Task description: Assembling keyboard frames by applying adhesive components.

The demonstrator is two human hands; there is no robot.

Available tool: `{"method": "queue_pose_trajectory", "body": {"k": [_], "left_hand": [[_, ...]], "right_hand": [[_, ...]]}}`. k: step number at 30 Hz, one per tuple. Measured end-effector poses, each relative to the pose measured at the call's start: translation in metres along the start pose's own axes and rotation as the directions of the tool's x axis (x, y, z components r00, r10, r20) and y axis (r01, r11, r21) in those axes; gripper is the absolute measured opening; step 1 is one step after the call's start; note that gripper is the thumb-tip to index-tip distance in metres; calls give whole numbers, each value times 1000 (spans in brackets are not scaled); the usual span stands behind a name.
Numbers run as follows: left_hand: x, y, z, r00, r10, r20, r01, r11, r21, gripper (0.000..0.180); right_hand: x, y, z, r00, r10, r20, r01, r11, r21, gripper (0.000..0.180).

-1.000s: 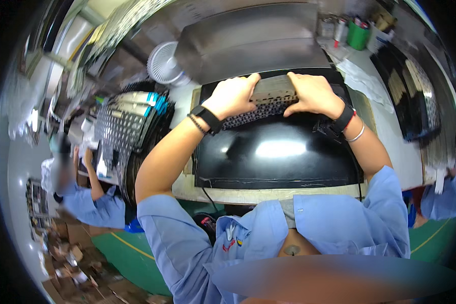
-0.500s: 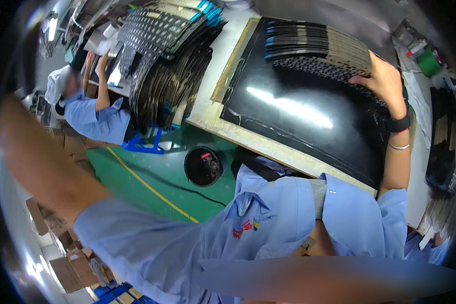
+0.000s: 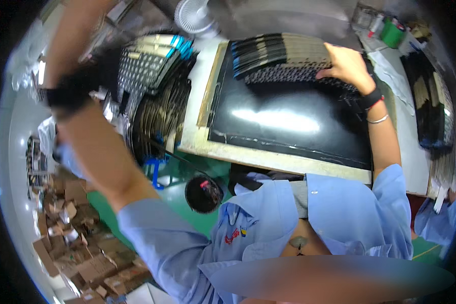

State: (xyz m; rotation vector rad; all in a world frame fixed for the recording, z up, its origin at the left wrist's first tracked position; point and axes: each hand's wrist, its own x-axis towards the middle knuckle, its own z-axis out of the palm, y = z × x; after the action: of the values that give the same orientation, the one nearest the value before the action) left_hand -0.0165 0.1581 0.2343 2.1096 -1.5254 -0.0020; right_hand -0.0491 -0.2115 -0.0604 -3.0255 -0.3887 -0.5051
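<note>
While the right hand (image 3: 345, 65) rests at two o'clock, the left hand (image 3: 79, 35) is up at ten o'clock, by the top edge. The right thumb and fingers are spread wide over the right end of a long stack (image 3: 263, 53) of flat black and tan pieces — they touch it. That stack lies at one o'clock, along the far side of a shiny black mat (image 3: 283, 134) on the white table (image 3: 205, 66). The left hand is very blurry, so I cannot tell if its fingers are spread, pressed together or pinching something. At eleven o'clock sits a big pile (image 3: 147, 63) of pieces with holes and blue ends. A white fan (image 3: 193, 17) stands just past it. At seven o'clock — on the green floor — is a round black bin (image 3: 191, 197).
</note>
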Motion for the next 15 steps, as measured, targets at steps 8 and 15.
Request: {"method": "queue_pose_trajectory", "body": {"k": [8,15], "left_hand": [[-15,-96,206,982,21,-189,16,981,192,122],[-26,-192,270,837,-449,-312,130,718,-683,120]], "right_hand": [[5,12,-7,991,67,114,-80,991,108,71],[4,5,-7,994,43,104,-55,992,115,69]]}}
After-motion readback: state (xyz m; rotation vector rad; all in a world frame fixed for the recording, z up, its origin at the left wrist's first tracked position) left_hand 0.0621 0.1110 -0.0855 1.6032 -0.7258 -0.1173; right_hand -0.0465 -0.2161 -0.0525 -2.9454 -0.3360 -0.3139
